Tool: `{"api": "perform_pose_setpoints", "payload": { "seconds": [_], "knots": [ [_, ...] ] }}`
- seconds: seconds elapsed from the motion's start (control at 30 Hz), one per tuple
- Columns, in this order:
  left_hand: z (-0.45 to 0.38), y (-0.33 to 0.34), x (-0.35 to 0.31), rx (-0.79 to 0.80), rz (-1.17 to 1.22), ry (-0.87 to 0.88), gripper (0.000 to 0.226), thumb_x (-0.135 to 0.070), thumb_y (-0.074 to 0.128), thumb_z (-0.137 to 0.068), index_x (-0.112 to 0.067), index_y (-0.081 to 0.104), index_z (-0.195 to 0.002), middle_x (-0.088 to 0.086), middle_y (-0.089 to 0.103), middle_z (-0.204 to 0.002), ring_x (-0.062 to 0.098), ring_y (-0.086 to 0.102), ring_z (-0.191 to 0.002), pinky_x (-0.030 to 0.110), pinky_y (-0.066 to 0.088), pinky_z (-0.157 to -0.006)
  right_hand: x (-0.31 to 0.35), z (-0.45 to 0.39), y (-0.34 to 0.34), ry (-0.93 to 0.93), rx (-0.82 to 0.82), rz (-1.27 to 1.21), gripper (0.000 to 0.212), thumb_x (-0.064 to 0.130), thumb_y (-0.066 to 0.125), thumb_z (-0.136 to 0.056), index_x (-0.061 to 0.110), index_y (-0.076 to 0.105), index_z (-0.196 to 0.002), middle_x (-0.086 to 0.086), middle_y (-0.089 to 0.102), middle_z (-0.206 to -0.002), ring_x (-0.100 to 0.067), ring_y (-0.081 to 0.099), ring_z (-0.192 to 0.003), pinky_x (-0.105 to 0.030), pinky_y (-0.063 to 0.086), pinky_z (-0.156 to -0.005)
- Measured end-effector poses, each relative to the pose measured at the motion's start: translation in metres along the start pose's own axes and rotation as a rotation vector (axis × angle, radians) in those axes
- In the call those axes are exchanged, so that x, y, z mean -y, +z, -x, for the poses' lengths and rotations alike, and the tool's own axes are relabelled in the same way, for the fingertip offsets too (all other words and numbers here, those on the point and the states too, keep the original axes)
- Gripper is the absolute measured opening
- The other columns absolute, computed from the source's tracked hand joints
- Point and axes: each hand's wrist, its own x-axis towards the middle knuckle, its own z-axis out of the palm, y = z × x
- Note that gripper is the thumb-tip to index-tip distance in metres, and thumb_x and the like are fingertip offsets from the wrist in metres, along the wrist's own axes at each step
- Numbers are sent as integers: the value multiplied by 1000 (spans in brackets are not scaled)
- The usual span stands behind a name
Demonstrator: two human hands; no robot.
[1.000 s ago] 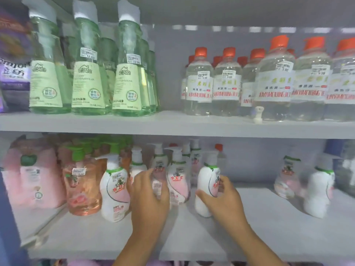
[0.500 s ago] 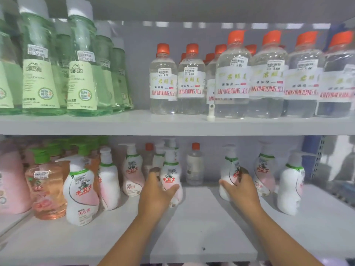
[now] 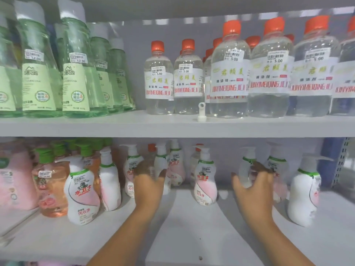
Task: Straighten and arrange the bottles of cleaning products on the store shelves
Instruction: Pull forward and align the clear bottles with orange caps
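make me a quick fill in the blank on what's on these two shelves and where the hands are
1. The clear bottles on the upper shelf have ____ caps.
2. Their price stickers read ____.
3. The tall bottles at upper left hold ____ liquid.
4. Both the left hand and the right hand reach into the ____ shelf.

Missing words: orange; 5.00; green; lower

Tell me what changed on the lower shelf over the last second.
The left hand let go of the pink-and-white pump bottle, now standing alone, and reaches further left. The right hand carried its white pump bottle rightward, gripping it beside its neighbours. The orange-capped bottles above stayed put.
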Motion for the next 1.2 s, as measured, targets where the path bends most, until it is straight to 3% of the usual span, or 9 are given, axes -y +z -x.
{"api": "perform_pose_setpoints", "payload": {
  "seconds": [0.07, 0.17, 0.3, 0.4, 0.57, 0.83, 0.97, 1.1, 1.2],
  "knots": [
    [-8, 4, 3, 111, 68, 17, 47, -35, 85, -80, -34, 53, -114, -7, 68, -105, 21, 67, -96, 37, 55, -83, 32, 25, 9, -120, 49, -99, 42, 22, 83, -83, 12, 58, -114, 2, 50, -111, -20, 54, -103, -34, 48, -90],
    [-10, 12, 9, 174, 55, -2, 53, -35, 84, -79, -31, 52, -122, -4, 67, -117, 25, 65, -109, 42, 53, -94, 70, 56, 34, -109, 264, -232, 29, 25, 80, -86, 20, 58, -104, 3, 56, -103, -5, 60, -91, -12, 46, -76],
    [-1, -25, 7, 178, -40, -27, 38, -40, 79, -85, -27, 62, -116, -4, 69, -105, 23, 67, -99, 38, 55, -85, 102, 62, 72, -52, 479, -283, 27, 25, 79, -87, 39, 58, -97, 17, 65, -95, 1, 65, -85, -7, 45, -69],
    [16, -82, 21, 115, -97, 48, 35, -40, 79, -85, -32, 63, -115, -9, 62, -105, 14, 63, -95, 34, 52, -79, 108, 51, 120, -16, 528, -212, 24, 27, 78, -85, 30, 62, -103, 13, 66, -99, -11, 67, -91, -17, 47, -71],
    [33, -141, 36, 48, -93, 62, 44, -39, 80, -83, -42, 62, -123, -15, 64, -109, 14, 65, -102, 43, 55, -86, 136, 37, 187, -37, 554, -181, 50, 30, 70, -94, 12, 54, -137, -4, 59, -136, -23, 60, -122, -26, 45, -94],
    [36, -145, 47, 16, -78, 110, 84, -26, 89, -76, -45, 44, -144, -8, 55, -118, 23, 62, -113, 41, 52, -96, 143, 24, 241, -34, 571, -25, 27, 37, 69, -87, 15, 64, -102, -3, 68, -106, -23, 67, -99, -29, 48, -81],
    [54, -147, 32, -270, -215, 377, 55, -30, 90, -73, -20, 65, -121, -1, 57, -116, 30, 61, -104, 32, 50, -86, 153, 28, 220, -43, 568, -30, 32, 32, 71, -88, 11, 63, -111, -5, 62, -116, -25, 63, -107, -32, 49, -90],
    [67, -123, 3, 72, 54, 411, 25, -44, 67, -88, -46, 54, -109, -26, 54, -110, 3, 60, -103, 21, 51, -86, 156, 35, 166, -62, 575, 19, 34, 31, 73, -91, 10, 64, -116, -6, 64, -117, -24, 63, -109, -25, 42, -83],
    [57, -92, 0, 245, 32, 228, 61, -46, 78, -83, -37, 50, -137, -23, 52, -135, 4, 54, -124, 34, 49, -105, 148, 39, 117, -78, 582, -41, 31, 35, 78, -84, 20, 69, -110, 6, 67, -106, -15, 65, -99, -24, 47, -79]
  ]
}}
